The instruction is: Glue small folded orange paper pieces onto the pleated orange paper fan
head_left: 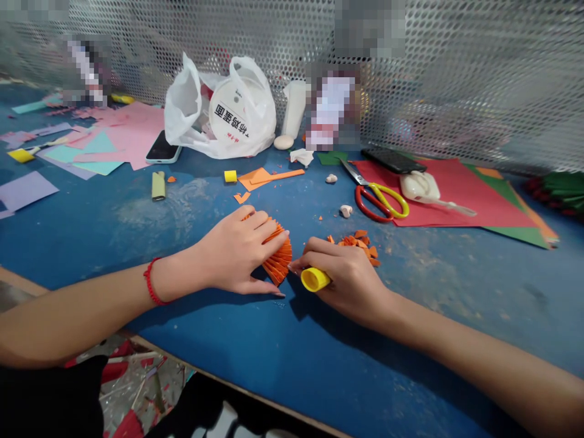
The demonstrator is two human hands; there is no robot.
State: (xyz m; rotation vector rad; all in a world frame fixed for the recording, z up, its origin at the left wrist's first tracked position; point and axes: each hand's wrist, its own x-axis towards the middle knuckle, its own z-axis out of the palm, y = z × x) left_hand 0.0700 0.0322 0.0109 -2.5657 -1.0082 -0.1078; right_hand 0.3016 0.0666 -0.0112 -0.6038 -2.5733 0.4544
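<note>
My left hand [241,255] holds a pleated orange paper fan [279,255] down on the blue table, its fingers bent over the folds and its thumb along the near side. Part of the fan is hidden under the fingers. Just right of the fan, my right hand [349,274] grips a yellow glue stick [314,279], whose round end faces me; the other end is covered by the fingers. Small orange paper scraps [360,242] lie beyond the right hand. A yellow cap [230,176] and orange paper pieces [260,179] lie farther back.
Scissors [381,201] with red and yellow handles lie beside red paper sheets [447,201], which bear a black phone [392,160] and a white case [420,186]. A white plastic bag [182,121], another phone [163,148], a lighter [158,185] and pastel paper [137,128] lie left.
</note>
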